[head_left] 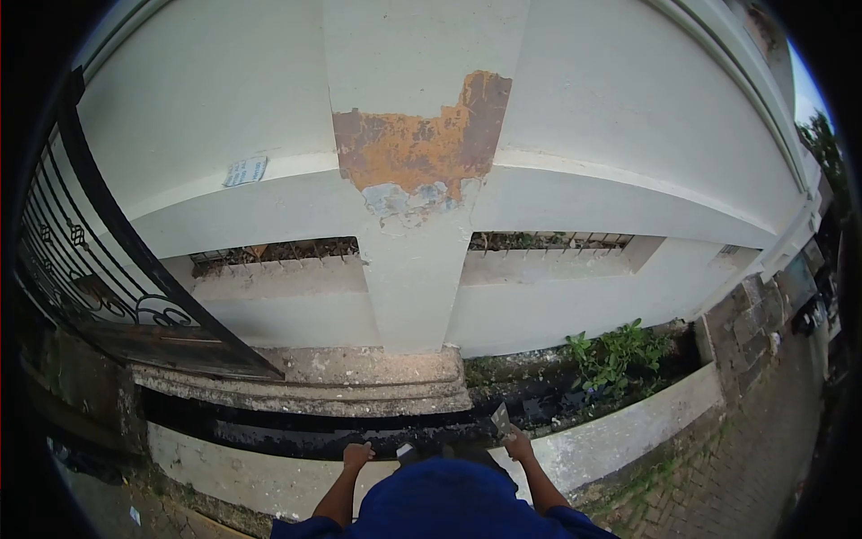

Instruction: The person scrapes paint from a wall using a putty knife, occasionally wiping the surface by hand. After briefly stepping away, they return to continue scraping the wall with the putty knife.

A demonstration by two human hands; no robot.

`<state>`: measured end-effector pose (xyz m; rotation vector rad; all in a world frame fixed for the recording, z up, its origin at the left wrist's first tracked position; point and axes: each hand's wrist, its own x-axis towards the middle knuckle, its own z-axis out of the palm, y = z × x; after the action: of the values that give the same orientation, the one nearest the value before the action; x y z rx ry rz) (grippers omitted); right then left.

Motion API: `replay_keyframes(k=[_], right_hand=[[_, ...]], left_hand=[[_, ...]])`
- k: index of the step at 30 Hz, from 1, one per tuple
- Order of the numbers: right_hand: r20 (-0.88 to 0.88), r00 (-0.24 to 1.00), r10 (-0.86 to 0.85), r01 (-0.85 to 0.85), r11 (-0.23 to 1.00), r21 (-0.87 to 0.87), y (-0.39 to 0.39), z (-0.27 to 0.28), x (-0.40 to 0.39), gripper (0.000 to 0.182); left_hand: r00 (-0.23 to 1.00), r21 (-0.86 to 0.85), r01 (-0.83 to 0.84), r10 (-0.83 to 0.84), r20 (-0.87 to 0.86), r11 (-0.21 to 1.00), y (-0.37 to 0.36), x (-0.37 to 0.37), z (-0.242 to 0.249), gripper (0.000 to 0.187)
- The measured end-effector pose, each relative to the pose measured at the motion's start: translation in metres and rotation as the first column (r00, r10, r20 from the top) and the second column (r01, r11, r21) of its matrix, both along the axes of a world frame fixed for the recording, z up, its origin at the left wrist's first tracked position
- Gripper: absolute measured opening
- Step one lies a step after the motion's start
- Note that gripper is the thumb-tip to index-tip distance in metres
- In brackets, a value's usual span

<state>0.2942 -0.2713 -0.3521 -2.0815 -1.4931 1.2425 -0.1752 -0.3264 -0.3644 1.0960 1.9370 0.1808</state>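
My right hand (pixel 517 445) grips a putty knife (pixel 501 419), its flat, whitish-stained metal blade pointing up and away from me over the drain. Lower left of it, my left hand (pixel 357 455) is curled into a loose fist above the drain's near edge, and no object shows in it. In front of me stands a pale wall pillar (pixel 413 278). Its paint has come off in a large patch (pixel 409 148) of orange-brown and purplish-grey, with flaking bluish-white bits along the lower edge. Neither hand touches the wall.
An open drain (pixel 296 436) with dark water runs between me and the wall, bordered by a concrete kerb (pixel 620 445). Green plants (pixel 620 359) grow in it at right. A black iron gate (pixel 99 260) stands left. A paper notice (pixel 245 171) is on the wall.
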Motion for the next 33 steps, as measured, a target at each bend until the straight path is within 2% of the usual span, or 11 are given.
replay_keyframes(k=[2, 3, 6, 9, 12, 13, 16, 19, 25, 28, 33], right_hand=[[-0.016, 0.999, 0.029, -0.028, 0.998, 0.055, 0.026, 0.035, -0.020, 0.063], [-0.015, 0.998, 0.066, -0.065, 0.994, 0.088, 0.037, 0.048, -0.029, 0.064], [0.120, 0.963, 0.241, -0.266, 0.779, 0.567, 0.063, 0.043, -0.044, 0.061], [0.074, 0.944, 0.321, -0.257, 0.578, 0.774, 0.088, 0.065, -0.064, 0.059], [-0.439, 0.875, 0.205, -0.078, 0.954, 0.290, 0.096, 0.154, -0.085, 0.058], [-0.521, 0.835, 0.179, -0.076, 0.974, 0.212, 0.098, 0.190, -0.091, 0.058], [-0.661, 0.740, 0.121, 0.008, 0.982, 0.188, 0.117, 0.229, -0.098, 0.060], [-0.734, 0.646, 0.212, 0.008, 0.959, 0.284, 0.147, 0.255, -0.102, 0.058], [-0.795, 0.504, 0.338, 0.031, 0.913, 0.407, 0.205, 0.351, -0.122, 0.057], [-0.773, 0.480, 0.414, 0.115, 0.845, 0.523, 0.229, 0.390, -0.138, 0.055], [-0.747, 0.494, 0.445, 0.203, 0.777, 0.596, 0.265, 0.433, -0.160, 0.056]], left_hand=[[0.947, 0.287, -0.308, 0.262, 0.187, 0.907, 0.007, 0.002, -0.054, 0.035], [0.987, 0.528, -0.139, 0.162, 0.003, 0.838, 0.017, 0.003, -0.084, 0.035], [0.980, 0.199, -0.090, 0.052, 0.190, 0.976, 0.043, 0.025, -0.002, 0.032], [0.995, 0.342, -0.091, 0.071, 0.072, 0.935, 0.070, 0.050, 0.018, 0.029], [0.995, 0.584, -0.064, 0.004, 0.103, 0.809, 0.096, 0.080, 0.057, 0.033], [0.993, 0.662, -0.049, -0.038, 0.116, 0.747, 0.107, 0.092, 0.085, 0.036], [0.987, 0.787, 0.160, -0.112, -0.116, 0.595, 0.153, 0.121, 0.187, 0.056], [0.948, 0.862, 0.317, -0.113, -0.297, 0.395, 0.208, 0.137, 0.270, 0.065], [0.790, 0.790, 0.613, 0.046, -0.612, -0.014, 0.305, 0.141, 0.397, 0.071], [0.673, 0.640, 0.733, 0.110, -0.731, -0.233, 0.346, 0.131, 0.450, 0.070], [0.425, 0.314, 0.870, 0.252, -0.870, -0.381, 0.411, 0.094, 0.554, 0.063]])
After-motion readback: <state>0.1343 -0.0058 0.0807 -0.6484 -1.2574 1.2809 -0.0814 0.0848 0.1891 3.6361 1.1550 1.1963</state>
